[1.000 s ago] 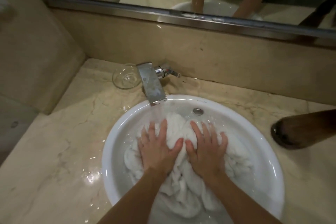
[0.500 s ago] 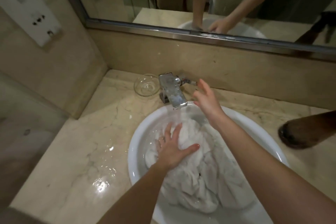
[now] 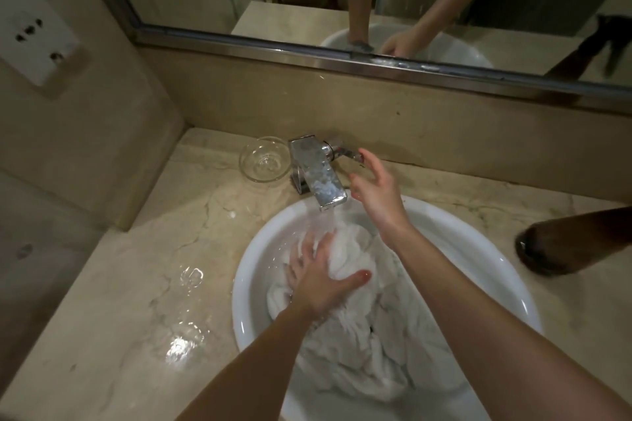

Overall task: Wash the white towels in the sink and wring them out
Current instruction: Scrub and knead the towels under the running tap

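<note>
Mid-wash: the left hand presses white towels, soaked in the sink at lower centre; the right hand, fingers relaxed, nears the faucet lever. Wringing remains.

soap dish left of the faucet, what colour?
Clear, colourless glass soap dish; the beige marble shows through it. Head view.
</note>
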A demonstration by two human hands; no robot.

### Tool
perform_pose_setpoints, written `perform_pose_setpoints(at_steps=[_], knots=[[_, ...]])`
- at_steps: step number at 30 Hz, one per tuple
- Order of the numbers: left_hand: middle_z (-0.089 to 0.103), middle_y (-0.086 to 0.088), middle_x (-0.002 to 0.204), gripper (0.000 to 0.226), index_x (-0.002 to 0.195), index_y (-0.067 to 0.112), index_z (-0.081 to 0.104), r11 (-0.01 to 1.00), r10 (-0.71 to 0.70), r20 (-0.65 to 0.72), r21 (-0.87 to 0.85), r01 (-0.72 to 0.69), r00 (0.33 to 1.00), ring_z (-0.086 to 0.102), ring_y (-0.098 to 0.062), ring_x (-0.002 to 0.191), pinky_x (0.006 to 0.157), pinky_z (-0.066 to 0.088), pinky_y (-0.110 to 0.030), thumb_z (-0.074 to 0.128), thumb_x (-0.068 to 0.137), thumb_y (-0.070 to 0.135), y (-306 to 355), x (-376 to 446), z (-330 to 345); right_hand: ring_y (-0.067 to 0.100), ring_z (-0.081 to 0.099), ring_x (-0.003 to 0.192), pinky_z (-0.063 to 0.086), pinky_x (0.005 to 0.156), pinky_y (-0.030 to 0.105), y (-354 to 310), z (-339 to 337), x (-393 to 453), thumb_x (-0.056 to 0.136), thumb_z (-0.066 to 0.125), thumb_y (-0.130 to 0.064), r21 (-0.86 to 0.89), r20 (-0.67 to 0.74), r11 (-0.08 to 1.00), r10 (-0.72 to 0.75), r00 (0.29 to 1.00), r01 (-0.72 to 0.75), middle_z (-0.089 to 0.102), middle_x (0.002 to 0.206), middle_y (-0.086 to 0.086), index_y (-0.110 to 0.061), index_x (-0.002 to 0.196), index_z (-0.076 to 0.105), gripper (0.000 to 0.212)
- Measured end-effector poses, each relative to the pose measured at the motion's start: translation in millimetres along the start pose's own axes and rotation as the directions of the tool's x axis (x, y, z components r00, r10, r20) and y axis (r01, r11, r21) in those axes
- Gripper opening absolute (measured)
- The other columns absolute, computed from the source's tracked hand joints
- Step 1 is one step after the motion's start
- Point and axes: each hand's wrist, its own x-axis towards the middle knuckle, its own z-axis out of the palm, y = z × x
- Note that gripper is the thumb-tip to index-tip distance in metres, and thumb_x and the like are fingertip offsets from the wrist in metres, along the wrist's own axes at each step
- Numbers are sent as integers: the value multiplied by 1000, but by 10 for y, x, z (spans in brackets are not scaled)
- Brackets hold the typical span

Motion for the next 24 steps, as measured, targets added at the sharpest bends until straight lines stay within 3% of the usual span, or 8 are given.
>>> perform_pose_setpoints(at_steps=[5,8,10,13,16,19,22,24], knots=[[-12,22,161,103,144,63,9,1000,15,-22,-3,-15,1000,-17,-20,150,117,-15,-49,62,59,89,-11,29,28,0,62,100,52,101,40,70,90,-154,97,49,-7,-9,23,999,-52,998,52,57,110,-29,-33,145,47,55],[-11,27,159,101,144,61,12,999,43,-34,-6,-43,999,-13,-18,150,118,-13,-50,61,60,88,-24,25,12,2,52,122,43,110,37,103,50,-191,98,46,-5,-64,79,994,-80,994,86,46,131,-35,-37,151,38,62],[-11,28,158,101,144,61,11,999,53,-27,6,-53,998,-11,-19,150,119,-12,-51,60,60,89,-29,10,1,5,43,130,37,112,33,161,0,-259,96,47,-4,-156,111,978,-121,986,138,38,154,-20,-38,154,29,70],[-11,28,159,101,145,60,12,998,62,-11,14,-62,998,-9,-21,150,120,-10,-52,60,61,88,-15,-4,-12,12,31,144,27,117,32,369,-95,-464,94,49,-6,-364,119,911,-164,979,196,29,162,-7,-27,157,25,71],[-11,25,159,98,148,58,9,997,69,-18,28,-68,997,-7,-23,151,120,-9,-51,57,67,86,-23,-58,-16,17,21,150,20,120,34,635,-312,-684,97,53,-22,-621,135,755,-162,978,211,28,163,0,-20,157,27,66],[-18,15,163,91,150,55,-4,984,95,-63,155,-84,993,-16,-23,151,120,-10,-51,42,78,85,-8,-229,38,22,10,154,12,122,49,908,-575,-855,98,46,-50,-822,177,544,-36,983,168,16,166,-2,-30,158,20,68],[-35,0,159,88,147,56,-19,949,137,-58,295,-114,989,-34,-29,145,117,-14,-60,29,80,88,45,-403,128,27,-3,154,0,120,58,1117,-758,-981,96,31,-69,-865,153,498,137,979,65,3,168,-6,-44,157,6,70],[-41,-5,155,97,144,58,-24,933,144,-57,341,-116,988,-37,-34,143,115,-15,-64,28,72,95,76,-434,162,30,-7,154,-6,120,58,1224,-791,-1015,90,19,-77,-880,142,471,132,981,64,-1,168,-6,-52,154,-3,72]])
